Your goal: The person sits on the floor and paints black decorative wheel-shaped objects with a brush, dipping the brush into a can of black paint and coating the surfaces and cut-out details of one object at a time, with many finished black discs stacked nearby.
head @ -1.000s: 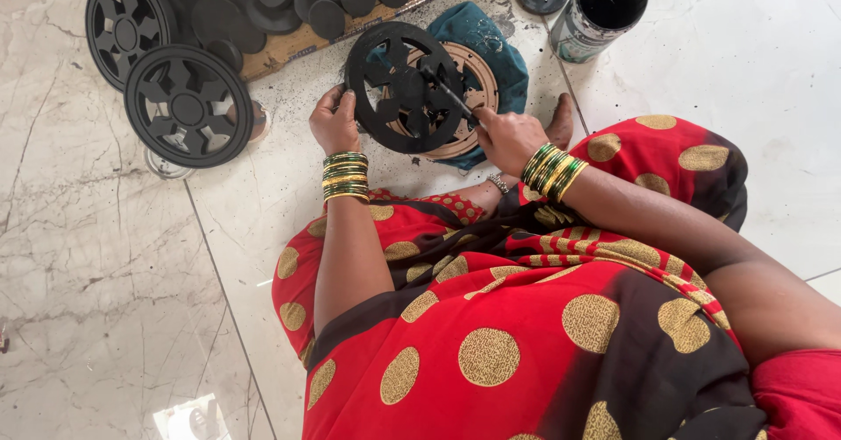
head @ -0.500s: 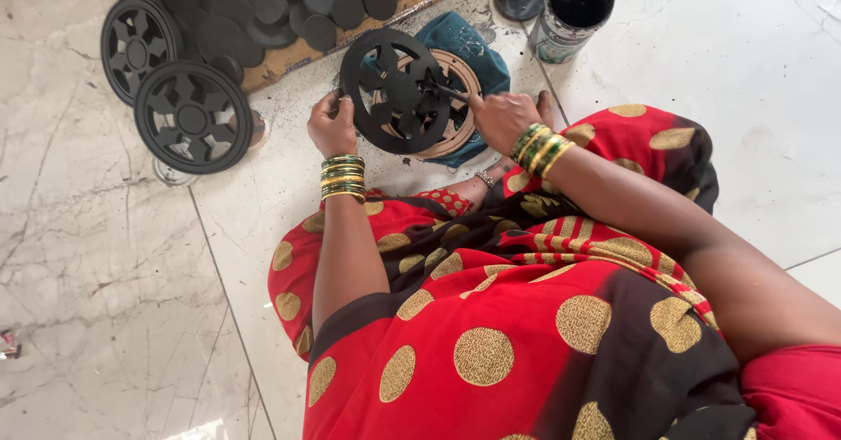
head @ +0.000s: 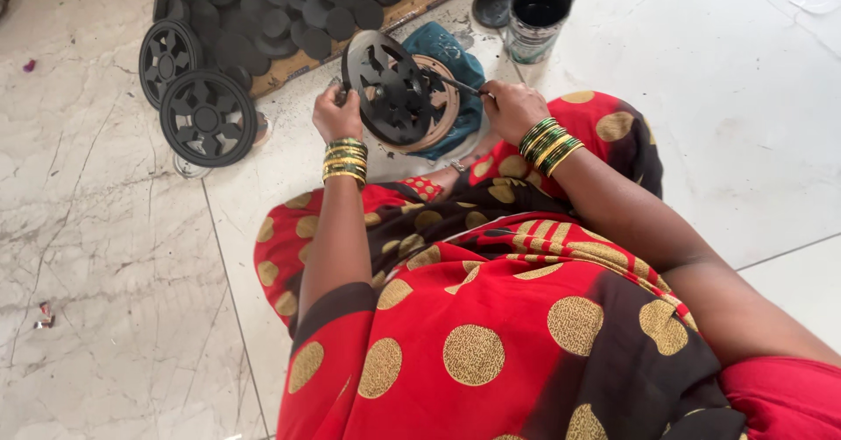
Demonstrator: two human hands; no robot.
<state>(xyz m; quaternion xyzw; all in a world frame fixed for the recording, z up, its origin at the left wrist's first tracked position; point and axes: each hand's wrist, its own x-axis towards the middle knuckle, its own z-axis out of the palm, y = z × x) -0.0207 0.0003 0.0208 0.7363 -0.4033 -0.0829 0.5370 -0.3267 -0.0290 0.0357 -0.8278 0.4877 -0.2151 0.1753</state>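
Floor [head: 105, 256]: pale veined marble tile, with a plain white slab to the right. Person seated on it. At the top, a board [head: 289, 20] of black discs, two black wheels [head: 206, 116] leaning beside it, and an open paint tin [head: 536, 15].

Left hand [head: 337, 114] closed on the rim of the upright black wheel [head: 387, 85]. Right hand [head: 512, 107] pinches a thin brush [head: 455, 83], tip on the wheel.

Since earlier, the wheel stays held between the hands; the view has shifted slightly.
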